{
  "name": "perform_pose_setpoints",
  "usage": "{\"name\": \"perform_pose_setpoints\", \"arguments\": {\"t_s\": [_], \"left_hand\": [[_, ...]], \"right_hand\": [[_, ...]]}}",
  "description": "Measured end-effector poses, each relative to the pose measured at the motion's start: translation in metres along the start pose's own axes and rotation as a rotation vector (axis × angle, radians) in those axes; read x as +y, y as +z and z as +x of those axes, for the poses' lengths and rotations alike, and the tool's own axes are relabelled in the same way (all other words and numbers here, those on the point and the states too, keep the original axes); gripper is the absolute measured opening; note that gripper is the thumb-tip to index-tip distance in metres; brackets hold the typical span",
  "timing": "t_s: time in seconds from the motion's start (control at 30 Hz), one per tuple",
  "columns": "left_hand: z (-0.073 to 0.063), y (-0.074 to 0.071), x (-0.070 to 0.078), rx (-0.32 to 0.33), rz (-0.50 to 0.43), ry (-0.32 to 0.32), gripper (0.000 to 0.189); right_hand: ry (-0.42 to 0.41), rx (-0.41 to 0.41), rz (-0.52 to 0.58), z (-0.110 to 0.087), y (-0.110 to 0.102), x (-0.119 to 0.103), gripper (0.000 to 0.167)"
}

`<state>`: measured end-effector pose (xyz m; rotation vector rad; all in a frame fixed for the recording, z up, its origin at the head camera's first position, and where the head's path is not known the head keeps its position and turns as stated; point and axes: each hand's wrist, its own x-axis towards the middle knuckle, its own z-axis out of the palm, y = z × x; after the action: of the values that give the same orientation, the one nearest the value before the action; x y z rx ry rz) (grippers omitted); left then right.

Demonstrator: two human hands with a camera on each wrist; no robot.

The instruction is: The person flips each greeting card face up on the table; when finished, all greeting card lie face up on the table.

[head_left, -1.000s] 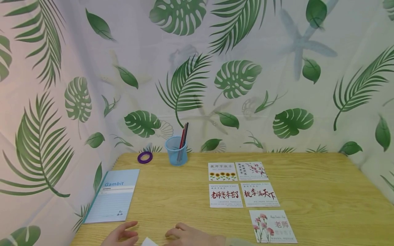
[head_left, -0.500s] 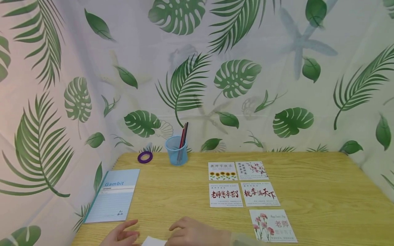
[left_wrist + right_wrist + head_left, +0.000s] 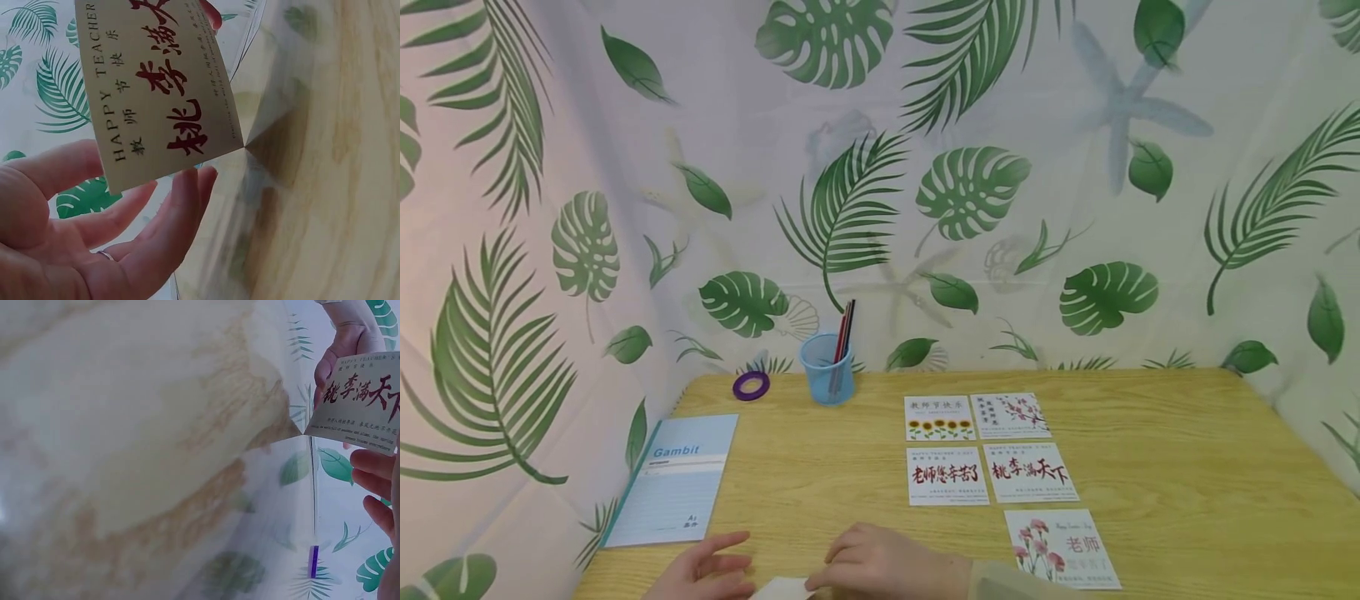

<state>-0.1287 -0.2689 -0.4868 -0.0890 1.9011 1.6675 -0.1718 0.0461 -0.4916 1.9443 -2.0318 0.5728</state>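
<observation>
A square greeting card point(image 3: 782, 590) with red Chinese lettering is tilted up between both hands at the front edge of the head view. My right hand point(image 3: 891, 562) pinches its right side; its thumb is hidden in the right wrist view, where the lettered card point(image 3: 362, 403) stands clearly. My left hand point(image 3: 703, 573) is beside the card's left side with fingers loosely spread. In the left wrist view, the card point(image 3: 156, 87) covers part of the left hand point(image 3: 94, 237), whose fingertips reach its lower edge; contact there is unclear.
Several printed cards lie in rows at centre right, including a sunflower card point(image 3: 940, 418) and a carnation card point(image 3: 1063, 548). A blue notebook point(image 3: 673, 481) lies left. Behind are a purple ring point(image 3: 751, 386) and a blue pencil cup point(image 3: 829, 375) before a leaf-patterned cloth point(image 3: 880, 167).
The right hand has moved slightly right and up, and more of the white card shows between the hands. The left hand has shifted a little to the right. The view has shifted slightly.
</observation>
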Motion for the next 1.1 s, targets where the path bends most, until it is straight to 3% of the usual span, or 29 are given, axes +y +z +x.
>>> {"name": "perform_pose_setpoints", "arguments": {"t_s": [0.17,0.33,0.47,0.6,0.7,0.87,1.1], "left_hand": [[0.003,0.004,0.007,0.001,0.033,0.037,0.071],[0.004,0.007,0.011,-0.008,-0.049,0.038,0.066],[0.004,0.006,0.012,-0.023,-0.040,0.050,0.060],[0.003,0.010,0.015,-0.011,-0.054,0.042,0.062],[0.003,0.013,0.018,-0.006,-0.122,0.029,0.066],[0.005,0.017,0.018,-0.010,-0.147,0.029,0.063],[0.008,0.017,0.017,0.051,-0.119,0.032,0.043]], "right_hand": [[-0.050,0.158,-0.075,0.001,0.001,0.002,0.040],[0.012,0.247,-0.054,0.001,0.002,0.002,0.043],[0.144,0.310,0.020,0.001,0.002,-0.001,0.039],[0.308,0.330,0.173,0.000,0.002,-0.005,0.034],[0.467,0.323,0.304,0.000,0.002,-0.008,0.030],[0.717,0.339,0.550,0.001,0.000,-0.010,0.027],[0.842,0.353,0.703,0.002,-0.003,-0.007,0.028]]}}
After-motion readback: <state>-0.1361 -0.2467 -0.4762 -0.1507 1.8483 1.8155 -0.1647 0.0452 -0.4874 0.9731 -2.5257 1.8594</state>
